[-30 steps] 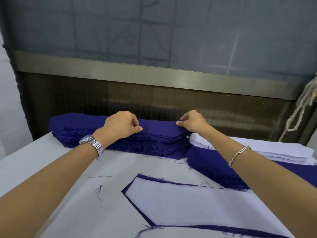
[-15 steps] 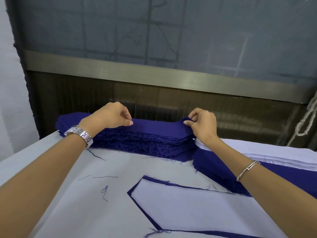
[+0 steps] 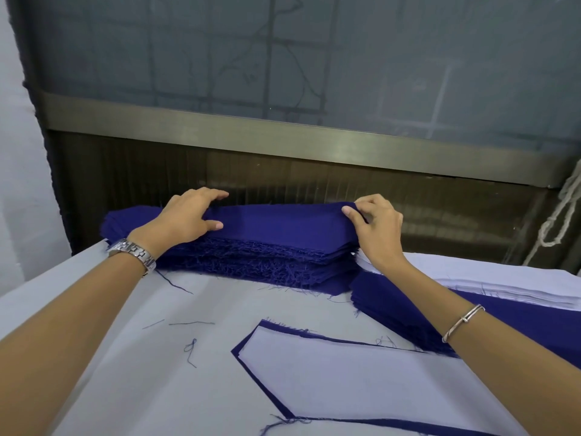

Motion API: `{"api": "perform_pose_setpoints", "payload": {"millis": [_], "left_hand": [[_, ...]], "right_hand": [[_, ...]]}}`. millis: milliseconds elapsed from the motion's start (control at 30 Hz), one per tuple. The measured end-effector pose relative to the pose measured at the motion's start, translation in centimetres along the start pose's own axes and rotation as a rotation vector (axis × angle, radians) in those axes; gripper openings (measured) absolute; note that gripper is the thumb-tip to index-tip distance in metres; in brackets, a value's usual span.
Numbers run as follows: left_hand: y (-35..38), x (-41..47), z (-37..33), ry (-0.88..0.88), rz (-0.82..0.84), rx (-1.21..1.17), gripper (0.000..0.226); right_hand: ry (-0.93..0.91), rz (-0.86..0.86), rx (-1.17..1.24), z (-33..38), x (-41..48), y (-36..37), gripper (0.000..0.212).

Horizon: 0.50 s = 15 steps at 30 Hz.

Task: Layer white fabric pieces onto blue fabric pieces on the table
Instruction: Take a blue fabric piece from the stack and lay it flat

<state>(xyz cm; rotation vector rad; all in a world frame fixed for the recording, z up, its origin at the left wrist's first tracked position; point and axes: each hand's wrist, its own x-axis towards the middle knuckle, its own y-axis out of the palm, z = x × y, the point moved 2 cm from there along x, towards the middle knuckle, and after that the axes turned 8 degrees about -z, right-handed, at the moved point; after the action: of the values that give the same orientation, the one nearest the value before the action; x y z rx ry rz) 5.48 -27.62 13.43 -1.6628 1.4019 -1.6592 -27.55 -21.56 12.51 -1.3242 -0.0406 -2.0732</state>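
A pale table (image 3: 94,388) filled the lower view, seen from above. Along its far edge a thick stack of blue fabric pieces (image 3: 267,269) was laid, its near side frayed. To the right, a lower blue stack (image 3: 518,322) was seen with a stack of white fabric pieces (image 3: 503,280) resting on its far part. In the near middle, one white piece (image 3: 345,382) was laid flat on a blue piece (image 3: 243,341), whose dark border showed round it.

Both bare arms were stretched forward, well apart, to the far stack. The left hand (image 3: 185,218) was set palm down on the top blue piece (image 3: 283,223), which was nipped between the thumb in front and the fingers reaching over its far edge. The right hand (image 3: 377,228) was held at the piece's right end, which was pinched between thumb and curled fingers and raised slightly off the stack.

A metal watch (image 3: 135,251) was worn on the left wrist, a thin bangle (image 3: 462,322) on the right forearm. Loose blue threads (image 3: 190,350) were scattered on the table.
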Motion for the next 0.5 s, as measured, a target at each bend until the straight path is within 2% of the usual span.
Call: {"api": "perform_pose_setpoints", "payload": {"millis": [133, 200, 267, 400, 500], "left_hand": [[0.1, 0.3, 0.9, 0.012, 0.055, -0.038, 0.076], [-0.4, 0.4, 1.1, 0.019, 0.056, 0.021, 0.073], [-1.4, 0.5, 1.2, 0.022, 0.038, 0.109, 0.06], [-3.4, 0.3, 1.4, 0.069, 0.015, 0.269, 0.014], [-4.6, 0.1, 1.3, 0.056, 0.054, 0.368, 0.004]], "right_hand": [[-0.099, 0.004, 0.145, 0.6, -0.3, -0.6, 0.013], [-0.174, -0.006, 0.153, 0.8, -0.5, -1.0, 0.01], [-0.224, -0.022, 0.149, 0.8, -0.6, -1.3, 0.008], [-0.191, -0.005, 0.21, 0.9, -0.4, -1.9, 0.01], [-0.076, 0.056, 0.303, 0.9, -0.1, -2.6, 0.012]]}}
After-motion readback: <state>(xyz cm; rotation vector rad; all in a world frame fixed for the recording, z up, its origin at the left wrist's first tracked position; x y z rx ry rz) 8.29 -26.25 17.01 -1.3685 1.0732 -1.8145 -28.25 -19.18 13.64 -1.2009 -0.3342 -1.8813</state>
